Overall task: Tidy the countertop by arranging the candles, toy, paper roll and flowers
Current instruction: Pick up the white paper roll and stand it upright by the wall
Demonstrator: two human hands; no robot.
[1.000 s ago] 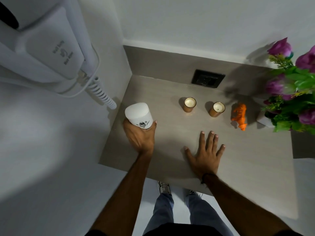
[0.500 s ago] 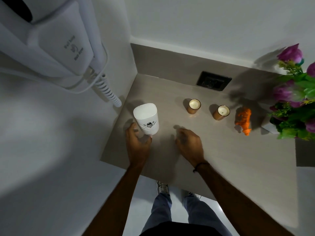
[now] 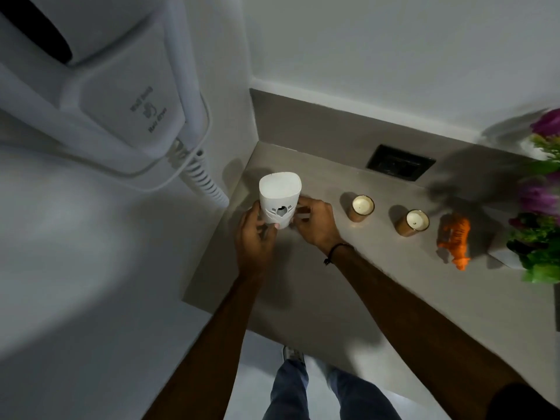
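Note:
A white upright paper roll holder (image 3: 280, 197) with a cut-out front stands near the countertop's left back corner. My left hand (image 3: 254, 237) grips its lower left side and my right hand (image 3: 315, 224) holds its lower right side. To the right stand two candles in brown glasses, one (image 3: 361, 207) closer to the holder and one (image 3: 413, 222) farther right. An orange toy animal (image 3: 456, 241) lies beyond them. Purple flowers with green leaves (image 3: 542, 213) in a white pot sit at the right edge, partly cut off.
A white wall-mounted hair dryer (image 3: 100, 86) with a coiled cord (image 3: 203, 180) hangs on the left wall, close above the holder. A dark socket plate (image 3: 400, 165) sits in the grey backsplash. The grey countertop (image 3: 348, 283) has its front edge near my legs.
My right hand has left the countertop's middle and moved left onto the holder. My left hand has shifted around its base. The holder now stands slightly farther back.

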